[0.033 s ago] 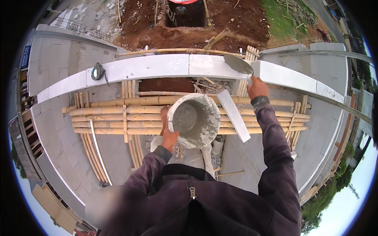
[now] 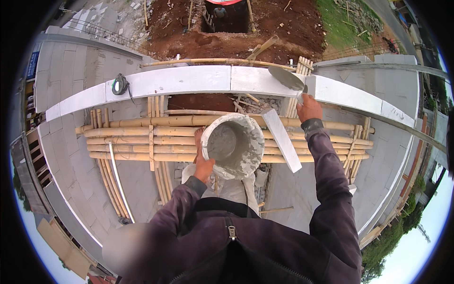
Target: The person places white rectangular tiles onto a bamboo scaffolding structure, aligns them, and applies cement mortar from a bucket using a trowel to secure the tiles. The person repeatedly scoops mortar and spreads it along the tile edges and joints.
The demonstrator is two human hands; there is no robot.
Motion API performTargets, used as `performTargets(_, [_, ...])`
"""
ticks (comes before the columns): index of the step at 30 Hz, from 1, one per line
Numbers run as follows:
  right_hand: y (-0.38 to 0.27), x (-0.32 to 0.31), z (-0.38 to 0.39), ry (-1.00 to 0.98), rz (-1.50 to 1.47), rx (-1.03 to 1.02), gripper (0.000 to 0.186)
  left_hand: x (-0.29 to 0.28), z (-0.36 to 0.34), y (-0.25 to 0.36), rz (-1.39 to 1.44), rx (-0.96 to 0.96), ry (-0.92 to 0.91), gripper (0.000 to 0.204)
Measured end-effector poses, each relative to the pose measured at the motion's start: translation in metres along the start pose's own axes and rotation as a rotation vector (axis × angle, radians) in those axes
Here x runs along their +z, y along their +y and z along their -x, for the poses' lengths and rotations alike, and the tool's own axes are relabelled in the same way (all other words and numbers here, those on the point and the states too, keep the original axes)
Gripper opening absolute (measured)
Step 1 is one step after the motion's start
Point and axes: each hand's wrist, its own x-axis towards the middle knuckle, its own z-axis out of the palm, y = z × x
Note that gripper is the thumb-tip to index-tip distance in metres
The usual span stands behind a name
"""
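Note:
My left hand grips the near left rim of a mortar-crusted bucket, its fingers closed over the edge. Wet grey mortar lies inside. Out to the right, my right hand is closed round the handle of a trowel. The trowel's broad grey blade lies over the top of a row of white blocks, close to a joint between two of them. I cannot tell whether the blade touches the blocks.
A tape measure sits on the block row at the left. Bamboo poles form a platform beneath the bucket, with a narrow white block slanting across them. Beyond the wall, a person stands in a dug pit.
The view has shifted very slightly against the wall. Both hands keep their holds on the bucket and the trowel, almost unmoved.

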Motion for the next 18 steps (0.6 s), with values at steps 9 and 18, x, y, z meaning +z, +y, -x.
performTargets(9, [-0.139, 0.033, 0.010, -0.053, -0.087, -0.186, 0.037, -0.071, 0.012, -0.006, 0.174, -0.066, 0.131, 0.082])
performTargets(18, [-0.263, 0.055, 0.014, -0.015, -0.219, -0.339, 0.032, -0.123, 0.017, -0.007, 0.265, -0.042, 0.237, 0.069])
